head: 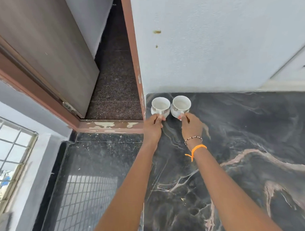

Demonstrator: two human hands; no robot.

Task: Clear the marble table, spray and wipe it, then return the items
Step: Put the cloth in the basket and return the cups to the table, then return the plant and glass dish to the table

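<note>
Two white patterned cups stand side by side in the far left corner of the dark marble table [242, 154], close to the wall. My left hand [153, 126] pinches the handle of the left cup [160, 106]. My right hand [191, 125], with a bead bracelet and an orange thread on its wrist, pinches the handle of the right cup [181, 105]. Both cups look empty and upright; whether they rest on the marble or hover just above it is unclear.
A white wall [212, 48] runs behind the table. Left of the table's edge are a brown door frame [133, 53], an open door [46, 49] and dark granite floor [102, 165]. A barred window [6, 152] is at the far left.
</note>
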